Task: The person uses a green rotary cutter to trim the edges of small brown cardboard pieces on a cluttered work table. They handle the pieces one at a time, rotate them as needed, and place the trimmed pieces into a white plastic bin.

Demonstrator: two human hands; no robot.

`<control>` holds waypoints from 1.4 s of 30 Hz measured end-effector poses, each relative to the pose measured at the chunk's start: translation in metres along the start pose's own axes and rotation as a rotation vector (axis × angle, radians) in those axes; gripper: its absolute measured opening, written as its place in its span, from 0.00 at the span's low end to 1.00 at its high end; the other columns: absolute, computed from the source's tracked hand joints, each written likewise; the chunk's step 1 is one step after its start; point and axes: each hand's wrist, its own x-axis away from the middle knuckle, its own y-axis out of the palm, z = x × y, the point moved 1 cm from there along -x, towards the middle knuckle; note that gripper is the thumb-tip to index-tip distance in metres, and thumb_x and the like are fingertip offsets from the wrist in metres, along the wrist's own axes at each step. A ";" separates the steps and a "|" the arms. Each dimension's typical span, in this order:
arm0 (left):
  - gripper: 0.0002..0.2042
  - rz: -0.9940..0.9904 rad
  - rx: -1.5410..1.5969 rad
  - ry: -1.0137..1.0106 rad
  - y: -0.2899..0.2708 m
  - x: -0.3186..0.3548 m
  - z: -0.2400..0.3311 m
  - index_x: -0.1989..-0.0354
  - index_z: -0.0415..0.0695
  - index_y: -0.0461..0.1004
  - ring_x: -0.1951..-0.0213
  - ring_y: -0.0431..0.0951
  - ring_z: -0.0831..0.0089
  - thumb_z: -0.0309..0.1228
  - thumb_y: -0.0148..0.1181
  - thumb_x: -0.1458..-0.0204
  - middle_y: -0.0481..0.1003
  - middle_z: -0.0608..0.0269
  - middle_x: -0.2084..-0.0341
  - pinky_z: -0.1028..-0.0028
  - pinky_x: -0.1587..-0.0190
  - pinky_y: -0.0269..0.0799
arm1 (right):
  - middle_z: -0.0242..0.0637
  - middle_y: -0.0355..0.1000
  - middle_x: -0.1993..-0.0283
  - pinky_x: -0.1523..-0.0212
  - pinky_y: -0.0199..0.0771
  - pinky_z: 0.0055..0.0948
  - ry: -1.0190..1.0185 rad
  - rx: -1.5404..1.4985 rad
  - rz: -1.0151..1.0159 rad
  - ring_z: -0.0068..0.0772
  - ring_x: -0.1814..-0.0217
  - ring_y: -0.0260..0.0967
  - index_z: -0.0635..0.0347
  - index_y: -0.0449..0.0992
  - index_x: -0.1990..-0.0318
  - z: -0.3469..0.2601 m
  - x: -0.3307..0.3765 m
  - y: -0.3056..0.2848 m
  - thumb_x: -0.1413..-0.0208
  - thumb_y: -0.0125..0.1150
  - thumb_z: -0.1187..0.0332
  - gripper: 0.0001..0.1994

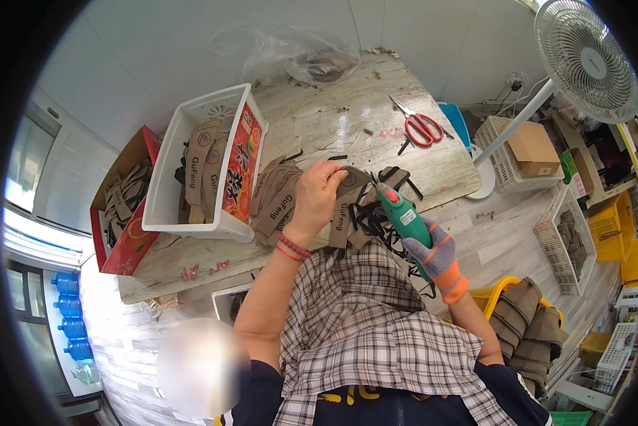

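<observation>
And it's a bright one, daylight pouring in from the left, where the window (pixel 28 167) burns out to white along its lower band! Look at the floor (pixel 131 319) beside it, washed almost blank by glare. There's a pale sheen on the tabletop (pixel 342 124), too, while shadows stay soft, gathering gently inside the white bin (pixel 191 228). Centre frame, the left hand (pixel 322 188) and green tool (pixel 408 219) come through fairly crisp. Out wide, straight lines bow, the shelving (pixel 620 334) curves, and black swallows the corners. Lower left, a round, milky blur (pixel 202 366) hides all detail.
</observation>
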 end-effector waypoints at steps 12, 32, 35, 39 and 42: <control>0.05 -0.203 -0.215 0.045 -0.019 -0.005 -0.002 0.68 0.35 0.74 0.72 0.70 0.69 0.25 0.56 0.49 0.70 0.59 0.75 0.74 0.68 0.65 | 0.37 0.75 0.61 0.64 0.74 0.20 0.004 0.005 -0.106 0.19 0.64 0.72 0.70 0.67 0.47 -0.006 -0.001 0.002 0.52 0.70 0.65 0.27; 0.11 0.019 -0.822 0.137 0.052 0.027 -0.043 0.62 0.39 0.74 0.39 0.56 0.54 0.30 0.62 0.53 0.66 0.51 0.49 0.50 0.37 0.44 | 0.33 0.74 0.68 0.76 0.69 0.18 0.148 -0.078 0.103 0.16 0.75 0.67 0.68 0.69 0.49 0.014 0.007 0.006 0.51 0.69 0.65 0.24; 0.09 0.098 -0.593 0.155 0.048 0.024 -0.041 0.65 0.40 0.74 0.46 0.64 0.58 0.26 0.62 0.55 0.70 0.54 0.57 0.57 0.41 0.53 | 0.32 0.74 0.68 0.76 0.69 0.18 0.134 -0.093 0.112 0.16 0.75 0.67 0.68 0.69 0.49 0.013 0.004 0.009 0.52 0.69 0.65 0.24; 0.07 0.276 -0.021 -0.121 0.046 0.018 -0.043 0.66 0.38 0.73 0.63 0.74 0.70 0.21 0.61 0.55 0.73 0.62 0.72 0.70 0.58 0.67 | 0.31 0.73 0.69 0.76 0.67 0.17 0.051 -0.061 0.159 0.15 0.75 0.66 0.67 0.70 0.49 0.019 0.003 0.016 0.52 0.70 0.64 0.25; 0.05 0.395 0.489 -0.274 0.042 0.010 -0.035 0.65 0.37 0.74 0.73 0.73 0.81 0.20 0.59 0.51 0.76 0.65 0.72 0.80 0.71 0.68 | 0.30 0.73 0.70 0.76 0.66 0.17 0.126 -0.100 0.133 0.15 0.75 0.66 0.66 0.70 0.50 0.008 0.005 0.022 0.53 0.71 0.63 0.25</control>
